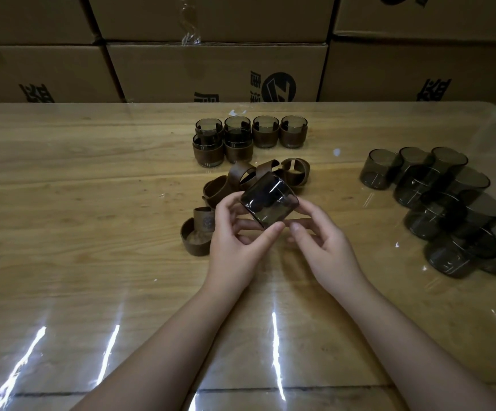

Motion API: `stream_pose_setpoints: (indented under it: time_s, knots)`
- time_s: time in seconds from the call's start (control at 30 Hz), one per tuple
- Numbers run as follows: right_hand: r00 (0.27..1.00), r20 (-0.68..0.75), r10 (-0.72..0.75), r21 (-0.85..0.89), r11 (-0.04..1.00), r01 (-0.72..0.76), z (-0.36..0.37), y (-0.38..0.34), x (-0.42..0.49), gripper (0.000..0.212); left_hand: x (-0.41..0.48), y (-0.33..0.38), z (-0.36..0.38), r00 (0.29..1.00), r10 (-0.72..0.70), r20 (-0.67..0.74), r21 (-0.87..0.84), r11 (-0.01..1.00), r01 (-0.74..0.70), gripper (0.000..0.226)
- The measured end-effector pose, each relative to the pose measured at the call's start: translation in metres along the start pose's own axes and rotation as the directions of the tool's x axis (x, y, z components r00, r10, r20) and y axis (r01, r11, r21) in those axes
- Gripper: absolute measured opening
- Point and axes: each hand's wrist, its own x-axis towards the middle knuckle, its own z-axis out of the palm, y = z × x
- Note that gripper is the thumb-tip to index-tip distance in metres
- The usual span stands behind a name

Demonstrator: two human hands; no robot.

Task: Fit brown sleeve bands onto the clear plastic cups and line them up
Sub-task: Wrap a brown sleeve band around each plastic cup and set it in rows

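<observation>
Both hands, left point(234, 238) and right point(323, 247), grip one bare smoky cup point(269, 203), fingers curled round it, tilted above the bench point(92, 173) centre. Loose brown bands point(240, 179) lie just beyond; one point(206, 222) bears a round stamp, unreadable. Six banded cups point(266, 134) stand farther off. Bare cups point(448, 203) cluster right. Boxes point(217, 69) behind carry cut-off black Chinese characters and a round logo point(279, 87).
</observation>
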Motion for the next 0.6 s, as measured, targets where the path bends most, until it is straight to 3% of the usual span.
stream_pose_setpoints:
  time_s: [0.27, 0.6]
  knots:
    - [0.999, -0.025, -0.028, -0.008, 1.000, 0.028, -0.003, -0.010, -0.001, 0.042, 0.003, -0.006, 0.000, 0.999, 0.031, -0.034, 0.022, 0.999, -0.030, 0.068]
    - [0.997, -0.057, -0.056, 0.029, 0.998, 0.058, -0.007, -0.009, 0.000, 0.042, 0.004, -0.009, 0.000, 0.999, 0.019, 0.033, 0.117, 0.993, -0.023, 0.070]
